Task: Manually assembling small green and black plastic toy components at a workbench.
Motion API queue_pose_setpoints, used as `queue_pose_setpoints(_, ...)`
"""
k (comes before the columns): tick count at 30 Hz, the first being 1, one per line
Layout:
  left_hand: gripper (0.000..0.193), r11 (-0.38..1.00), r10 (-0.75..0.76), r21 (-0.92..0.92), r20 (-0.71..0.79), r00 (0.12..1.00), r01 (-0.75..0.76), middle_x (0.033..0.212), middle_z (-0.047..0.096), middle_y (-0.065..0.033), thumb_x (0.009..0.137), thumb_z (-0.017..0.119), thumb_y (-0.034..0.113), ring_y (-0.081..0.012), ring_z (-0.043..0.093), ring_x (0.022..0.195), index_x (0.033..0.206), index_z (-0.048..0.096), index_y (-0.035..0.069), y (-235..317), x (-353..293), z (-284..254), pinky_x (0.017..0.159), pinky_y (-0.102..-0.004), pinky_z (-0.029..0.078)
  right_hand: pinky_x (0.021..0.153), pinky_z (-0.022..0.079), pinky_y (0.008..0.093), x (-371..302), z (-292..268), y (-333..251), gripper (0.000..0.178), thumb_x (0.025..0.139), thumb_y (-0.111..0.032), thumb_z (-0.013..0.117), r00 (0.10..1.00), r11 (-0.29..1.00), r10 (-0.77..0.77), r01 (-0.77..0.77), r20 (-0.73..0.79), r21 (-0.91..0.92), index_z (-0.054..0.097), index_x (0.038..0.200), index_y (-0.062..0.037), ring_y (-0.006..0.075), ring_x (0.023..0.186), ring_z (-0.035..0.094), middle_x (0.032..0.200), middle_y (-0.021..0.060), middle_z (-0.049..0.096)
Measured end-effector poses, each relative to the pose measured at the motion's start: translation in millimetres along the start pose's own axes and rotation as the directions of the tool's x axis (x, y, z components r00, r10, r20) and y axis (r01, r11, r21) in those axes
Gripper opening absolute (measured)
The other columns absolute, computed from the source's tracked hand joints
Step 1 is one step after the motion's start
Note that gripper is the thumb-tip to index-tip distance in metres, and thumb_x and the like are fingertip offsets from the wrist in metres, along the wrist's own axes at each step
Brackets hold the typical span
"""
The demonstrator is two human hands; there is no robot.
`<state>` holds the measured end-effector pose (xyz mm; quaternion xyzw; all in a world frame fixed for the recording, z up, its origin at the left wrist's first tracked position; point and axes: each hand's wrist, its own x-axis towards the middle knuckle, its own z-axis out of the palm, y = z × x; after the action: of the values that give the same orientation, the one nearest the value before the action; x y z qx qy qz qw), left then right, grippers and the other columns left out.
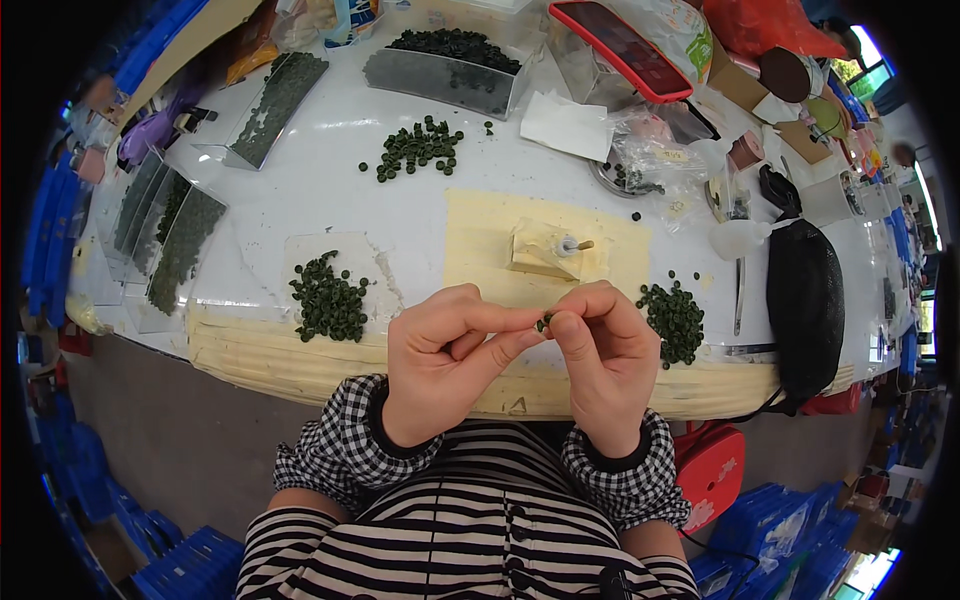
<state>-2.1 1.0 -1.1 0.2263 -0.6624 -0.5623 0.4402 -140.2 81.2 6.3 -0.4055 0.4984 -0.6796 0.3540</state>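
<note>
My left hand and my right hand meet over the table's near edge. Their fingertips pinch one small dark green round piece between them, mostly hidden by the fingers. Just beyond stands a block wrapped in yellowish tape, with a small peg sticking out of it. Left of my hands lies a pile of small dark green pieces. Another pile of them is right beside my right hand. Farther back, more such pieces lie scattered.
Clear bins of green pieces stand at the back and left. A phone in a red case leans at the back right, near a white tissue and plastic bags. A black mesh pouch hangs over the right table edge.
</note>
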Motion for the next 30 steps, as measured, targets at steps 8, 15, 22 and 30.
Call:
queue_pose_setpoints(8, 0.024, 0.998, 0.013, 0.054, -0.05, 0.999, -0.01, 0.057, 0.036, 0.0056, 0.075, 0.076, -0.003, -0.0044, 0.032, 0.053, 0.098, 0.075, 0.006, 1.2, -0.6, 0.4, 0.05, -0.0217, 0.024, 0.082, 0.049, 0.0244, -4.0, 2.4, -0.9, 0.012, 0.089, 0.002, 0.064, 1.0, 1.0, 0.013, -0.013, -0.011, -0.009, 0.065, 0.101, 0.0048, 0.0122, 0.09, 0.06, 0.098, 0.008, 0.062)
queue_pose_setpoints(15, 0.024, 0.994, 0.029, 0.103, -0.046, 0.999, -0.024, 0.056, 0.035, 0.0052, 0.075, 0.077, -0.002, -0.0047, 0.031, 0.052, 0.097, 0.075, 0.005, 3.1, -0.4, 1.2, 0.049, -0.022, 0.024, 0.079, 0.049, 0.0245, -5.3, 4.0, -2.0, 0.013, 0.086, 0.005, 0.066, 0.998, 0.997, -0.009, 0.004, -0.06, -0.077, 0.065, 0.099, 0.0046, 0.0134, 0.089, 0.06, 0.096, 0.0087, 0.063)
queue_pose_setpoints(22, 0.021, 0.998, -0.068, 0.014, -0.04, 0.997, 0.069, 0.057, 0.035, 0.0059, 0.077, 0.077, -0.002, -0.0038, 0.031, 0.053, 0.097, 0.075, 0.004, 1.9, -0.1, 0.8, 0.051, -0.0212, 0.025, 0.067, 0.05, 0.0266, 0.0, 8.8, 3.0, 0.015, 0.077, 0.008, 0.071, 0.914, 0.815, -0.402, 0.331, -0.054, -0.475, 0.068, 0.091, 0.0028, 0.0199, 0.075, 0.063, 0.083, 0.0112, 0.066)
queue_pose_setpoints(30, 0.021, 0.99, -0.13, -0.064, -0.047, 0.99, 0.127, 0.058, 0.036, 0.0059, 0.077, 0.076, -0.002, -0.0037, 0.032, 0.054, 0.097, 0.075, 0.004, 3.1, 1.5, 0.0, 0.051, -0.0212, 0.026, 0.067, 0.05, 0.0259, -3.6, 7.5, 1.1, 0.024, 0.075, 0.009, 0.072, 0.915, 0.811, -0.401, 0.37, 0.029, -0.454, 0.071, 0.097, 0.0015, 0.0202, 0.075, 0.063, 0.085, 0.0108, 0.067)
